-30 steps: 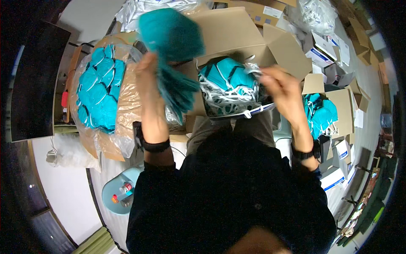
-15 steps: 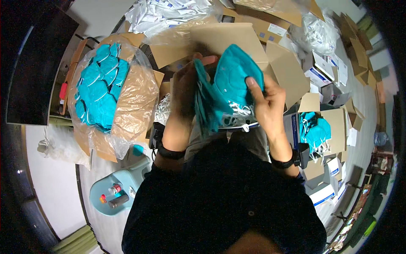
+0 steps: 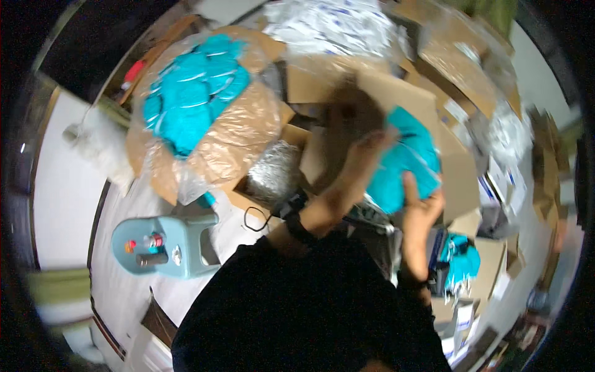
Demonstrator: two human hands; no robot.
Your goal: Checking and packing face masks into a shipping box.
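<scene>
Teal folded face masks (image 3: pixel 406 158) are held up in front of the open cardboard box. My right hand (image 3: pixel 424 204) grips them from the lower right, its thumb lying across the front and its fingers wrapped behind. Against their upper left edge is my left hand (image 3: pixel 370 149), smeared by motion and partly in dark shadow, so its fingers do not show clearly. How many masks are in the bundle cannot be made out. Dark wristbands circle both wrists.
On the left, a plastic-lined carton (image 3: pixel 232 152) holds a heap of teal masks (image 3: pixel 192 93). A small box (image 3: pixel 273 173) has silvery contents. White packets (image 3: pixel 328 28) lie at the back. Another box of masks (image 3: pixel 460 257) stands at right, and a pale blue stool (image 3: pixel 198 245) at lower left.
The view has turned, shifting the surroundings. The two mask groups, one by each hand before, now appear as one bundle at my right hand. Both hands have moved right in the picture.
</scene>
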